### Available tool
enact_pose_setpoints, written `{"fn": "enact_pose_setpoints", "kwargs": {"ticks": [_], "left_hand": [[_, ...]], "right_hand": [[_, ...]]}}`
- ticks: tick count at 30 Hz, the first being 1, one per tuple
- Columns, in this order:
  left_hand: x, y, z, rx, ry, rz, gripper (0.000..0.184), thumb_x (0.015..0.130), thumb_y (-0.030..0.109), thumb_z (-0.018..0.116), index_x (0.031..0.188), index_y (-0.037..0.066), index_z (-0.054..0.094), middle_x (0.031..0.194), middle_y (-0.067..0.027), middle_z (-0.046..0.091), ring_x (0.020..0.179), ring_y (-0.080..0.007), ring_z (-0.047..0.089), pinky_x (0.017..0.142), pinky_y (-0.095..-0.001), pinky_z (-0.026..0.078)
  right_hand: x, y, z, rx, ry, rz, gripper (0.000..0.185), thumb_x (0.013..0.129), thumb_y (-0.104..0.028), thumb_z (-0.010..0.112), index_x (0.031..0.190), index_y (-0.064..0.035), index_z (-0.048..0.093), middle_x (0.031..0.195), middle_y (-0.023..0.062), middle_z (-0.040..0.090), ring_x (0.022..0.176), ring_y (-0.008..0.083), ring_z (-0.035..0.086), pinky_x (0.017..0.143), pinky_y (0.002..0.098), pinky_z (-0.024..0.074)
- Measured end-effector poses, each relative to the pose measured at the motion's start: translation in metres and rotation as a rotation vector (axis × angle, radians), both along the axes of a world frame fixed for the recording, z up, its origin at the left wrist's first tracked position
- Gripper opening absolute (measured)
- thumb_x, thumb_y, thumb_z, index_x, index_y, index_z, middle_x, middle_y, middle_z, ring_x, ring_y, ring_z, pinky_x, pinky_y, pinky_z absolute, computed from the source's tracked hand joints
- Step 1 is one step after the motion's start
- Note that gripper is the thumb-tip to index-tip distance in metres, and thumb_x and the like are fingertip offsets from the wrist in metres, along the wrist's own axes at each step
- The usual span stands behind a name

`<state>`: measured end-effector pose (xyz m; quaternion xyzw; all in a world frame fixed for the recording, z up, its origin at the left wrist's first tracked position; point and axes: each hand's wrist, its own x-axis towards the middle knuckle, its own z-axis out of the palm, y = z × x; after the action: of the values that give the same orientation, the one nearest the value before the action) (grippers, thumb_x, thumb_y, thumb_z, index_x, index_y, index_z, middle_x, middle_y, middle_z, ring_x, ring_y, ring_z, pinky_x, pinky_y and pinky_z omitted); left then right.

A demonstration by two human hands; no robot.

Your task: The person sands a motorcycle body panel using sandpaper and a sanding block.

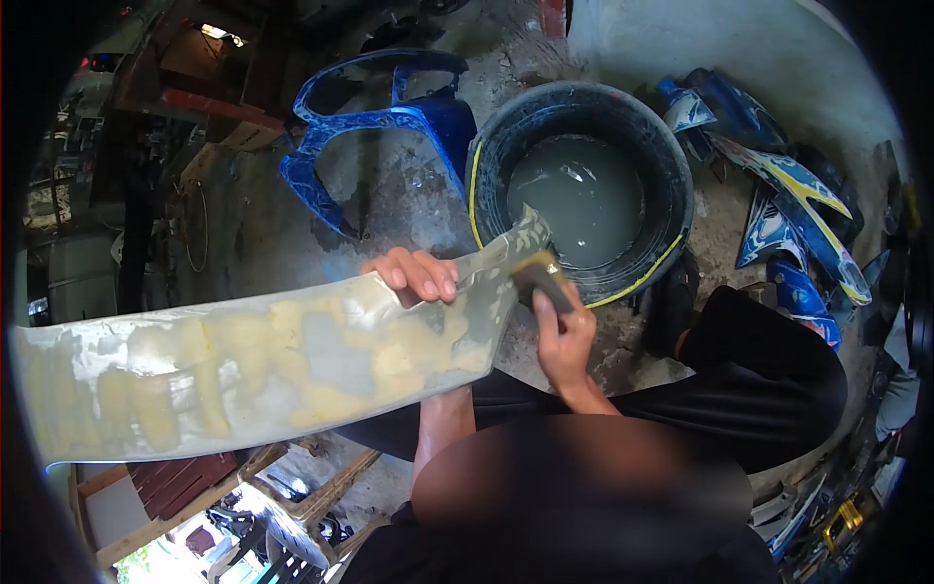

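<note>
A long pale panel with yellowish filler patches and wet grey areas stretches from the left edge to the middle of the view. My left hand grips it from behind, fingers curled over its upper edge; the forearm passes beneath. My right hand is closed around a dark sanding block with a yellowish edge, held at the narrow right end of the panel. Whether the block touches the surface is hard to tell. Just beyond that end stands a black bucket holding murky grey water.
A blue fairing piece lies on the concrete floor left of the bucket. Several blue, white and yellow fairing parts lie at the right, near my bent leg. A wooden frame stands below the panel.
</note>
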<state>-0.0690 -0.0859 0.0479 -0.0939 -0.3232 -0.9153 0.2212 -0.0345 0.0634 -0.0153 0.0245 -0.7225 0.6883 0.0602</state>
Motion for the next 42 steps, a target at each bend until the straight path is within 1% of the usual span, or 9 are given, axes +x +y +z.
{"fn": "enact_pose_setpoints", "kwargs": {"ticks": [5,10,12,17,25,31,34,38,42], "left_hand": [[0.003,-0.003,0.002,-0.103,0.007,-0.080,0.025,0.100,0.031,0.052,0.105,0.007,0.051,0.086,-0.0077,0.052,0.081,-0.0231,0.055,0.085,-0.0395,0.045],[0.003,-0.010,-0.004,-0.077,0.021,-0.067,0.025,0.099,0.030,0.054,0.106,0.006,0.052,0.087,-0.0080,0.052,0.082,-0.0234,0.055,0.087,-0.0405,0.045],[0.006,-0.009,-0.005,-0.081,0.030,-0.106,0.025,0.099,0.029,0.055,0.107,0.006,0.052,0.087,-0.0082,0.052,0.082,-0.0236,0.056,0.088,-0.0408,0.045],[0.002,-0.009,-0.002,-0.094,0.043,-0.112,0.023,0.100,0.027,0.053,0.106,0.005,0.053,0.087,-0.0086,0.054,0.082,-0.0238,0.056,0.088,-0.0419,0.045],[0.002,-0.008,-0.002,-0.092,0.052,-0.155,0.021,0.100,0.025,0.053,0.106,0.005,0.053,0.088,-0.0089,0.054,0.083,-0.0236,0.056,0.086,-0.0404,0.044],[0.003,-0.009,-0.004,-0.087,0.031,-0.117,0.020,0.099,0.026,0.054,0.101,0.006,0.051,0.087,-0.0078,0.053,0.082,-0.0226,0.055,0.087,-0.0398,0.043],[0.006,-0.004,0.000,-0.094,0.006,-0.120,0.020,0.099,0.026,0.054,0.099,0.007,0.050,0.086,-0.0072,0.051,0.082,-0.0219,0.054,0.087,-0.0396,0.043],[0.004,-0.002,0.004,-0.113,-0.006,-0.091,0.016,0.099,0.023,0.051,0.097,0.007,0.050,0.085,-0.0064,0.049,0.081,-0.0212,0.053,0.087,-0.0394,0.043],[0.005,-0.009,-0.008,-0.071,0.029,-0.103,0.016,0.100,0.022,0.050,0.096,0.007,0.049,0.085,-0.0065,0.050,0.082,-0.0214,0.053,0.087,-0.0396,0.043]], "right_hand": [[0.002,-0.005,0.005,-0.020,0.177,0.043,0.018,0.087,0.002,0.059,0.102,0.0075,0.068,0.094,0.0146,0.070,0.082,0.0249,0.063,0.078,0.0324,0.0482],[-0.002,-0.006,0.010,-0.001,-0.074,-0.052,0.014,0.087,0.002,0.061,0.097,0.0080,0.069,0.095,0.0149,0.071,0.084,0.0261,0.064,0.077,0.0313,0.0492],[0.004,-0.006,0.027,-0.058,0.272,0.107,0.014,0.086,0.003,0.062,0.097,0.0082,0.069,0.096,0.0151,0.071,0.085,0.0267,0.065,0.077,0.0314,0.0495],[-0.005,-0.004,-0.003,0.028,0.015,0.013,0.021,0.082,0.005,0.067,0.103,0.0063,0.070,0.102,0.0136,0.071,0.089,0.0300,0.066,0.081,0.0369,0.0514],[0.004,-0.003,0.006,-0.099,0.210,0.130,0.023,0.081,0.007,0.061,0.101,0.0032,0.071,0.106,0.0123,0.072,0.091,0.0244,0.066,0.083,0.0340,0.0487],[0.007,-0.004,-0.005,-0.013,-0.081,-0.037,0.030,0.075,0.007,0.070,0.104,0.0014,0.072,0.109,0.0115,0.072,0.096,0.0292,0.067,0.087,0.0385,0.0501],[0.016,-0.009,0.022,-0.114,0.404,0.142,0.031,0.075,0.007,0.069,0.105,-0.0031,0.073,0.110,0.0096,0.072,0.097,0.0269,0.068,0.088,0.0377,0.0499],[0.012,-0.012,-0.006,0.047,0.138,-0.018,0.031,0.078,0.007,0.068,0.107,-0.0008,0.072,0.111,0.0114,0.072,0.101,0.0287,0.068,0.088,0.0382,0.0497],[0.012,-0.007,0.005,0.068,0.181,0.002,0.030,0.078,0.007,0.068,0.107,0.0002,0.071,0.110,0.0113,0.072,0.102,0.0297,0.068,0.089,0.0402,0.0496]]}}
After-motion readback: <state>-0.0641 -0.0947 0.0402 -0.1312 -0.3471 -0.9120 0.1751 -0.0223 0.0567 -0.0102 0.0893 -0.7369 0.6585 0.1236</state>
